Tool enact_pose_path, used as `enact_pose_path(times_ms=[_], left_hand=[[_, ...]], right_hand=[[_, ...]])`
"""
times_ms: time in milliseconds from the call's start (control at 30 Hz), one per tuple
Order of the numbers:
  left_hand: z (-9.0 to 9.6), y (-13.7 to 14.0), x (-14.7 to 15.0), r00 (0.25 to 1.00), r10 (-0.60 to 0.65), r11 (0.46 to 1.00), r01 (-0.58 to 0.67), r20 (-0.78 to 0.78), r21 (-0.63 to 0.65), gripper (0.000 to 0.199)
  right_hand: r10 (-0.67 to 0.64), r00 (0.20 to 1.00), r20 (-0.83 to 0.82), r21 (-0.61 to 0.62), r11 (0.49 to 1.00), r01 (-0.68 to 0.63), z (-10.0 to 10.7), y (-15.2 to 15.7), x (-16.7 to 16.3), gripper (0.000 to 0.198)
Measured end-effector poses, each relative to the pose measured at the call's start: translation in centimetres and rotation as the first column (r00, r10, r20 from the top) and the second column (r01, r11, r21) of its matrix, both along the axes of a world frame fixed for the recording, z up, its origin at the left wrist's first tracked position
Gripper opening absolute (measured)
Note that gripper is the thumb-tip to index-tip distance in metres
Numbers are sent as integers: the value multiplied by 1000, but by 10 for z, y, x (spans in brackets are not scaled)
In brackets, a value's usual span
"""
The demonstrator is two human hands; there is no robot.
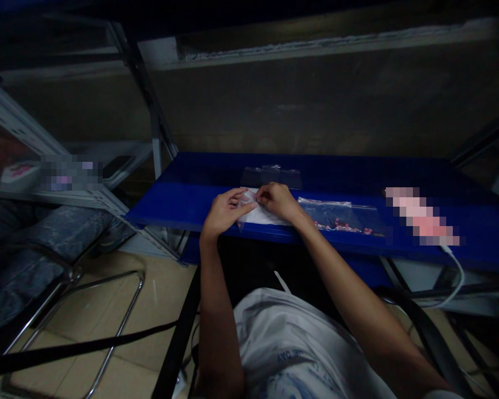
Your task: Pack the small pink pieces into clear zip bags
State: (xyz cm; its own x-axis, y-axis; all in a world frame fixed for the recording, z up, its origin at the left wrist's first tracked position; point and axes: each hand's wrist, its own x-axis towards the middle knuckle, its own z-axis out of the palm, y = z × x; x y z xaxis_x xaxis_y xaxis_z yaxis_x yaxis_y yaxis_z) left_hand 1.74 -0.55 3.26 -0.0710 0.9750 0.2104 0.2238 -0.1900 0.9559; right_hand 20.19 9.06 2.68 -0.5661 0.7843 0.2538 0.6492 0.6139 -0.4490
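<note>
Over a white sheet (270, 216) on the blue shelf, my left hand (224, 213) holds a small clear plastic bag (242, 219) between thumb and fingers. My right hand (279, 200) meets it at the bag's upper part, its fingertips pinched together. What those fingertips hold, if anything, is too small and dark to tell. Just right of the right wrist lie clear zip bags (339, 213) with small pink pieces (343, 226) inside. Behind both hands are more flat clear bags (270, 176).
The blue shelf (208, 172) has a metal frame. At its right lies a blurred-out pink object (419, 216) with a white cable (461, 274). Left of me are a seated person's denim-clad legs (37, 249), a chrome chair frame (137, 282) and another shelf (137, 152).
</note>
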Motion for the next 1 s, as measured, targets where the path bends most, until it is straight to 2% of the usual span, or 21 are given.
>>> enact_pose_path(times_ms=[233,367,533,600,700,800,900,1000], left_hand=[[0,0,-1,1000,8,1000,-8,7,-4,57],[0,-1,-1,1000,6,1000,-6,15,-11,58],[0,-2,-1,1000,-3,1000,4,26,-11,58],[0,-2,0,1000,2,1000,-2,13,-7,57],[2,-2,1,1000,5,1000,-5,-6,-7,56],[3,-3,3,1000,-11,1000,11,-4,-9,55],[5,-4,5,999,-35,999,35,2,-3,55],[7,-4,7,998,-62,998,62,6,-5,53]], right_hand=[[-22,994,110,16,1000,21,-3,-4,-4,23],[-15,996,94,30,999,12,-6,-3,-6,21],[-18,999,-51,33,999,20,-9,1,-4,18],[-34,987,-157,-23,999,31,-7,2,-2,16],[-59,926,-372,-155,988,1,2,0,3,14],[-28,834,-550,-211,972,-106,15,-6,4,25],[45,799,-600,-216,952,-215,29,-16,4,29],[124,828,-547,-186,946,-264,40,-25,4,28]])
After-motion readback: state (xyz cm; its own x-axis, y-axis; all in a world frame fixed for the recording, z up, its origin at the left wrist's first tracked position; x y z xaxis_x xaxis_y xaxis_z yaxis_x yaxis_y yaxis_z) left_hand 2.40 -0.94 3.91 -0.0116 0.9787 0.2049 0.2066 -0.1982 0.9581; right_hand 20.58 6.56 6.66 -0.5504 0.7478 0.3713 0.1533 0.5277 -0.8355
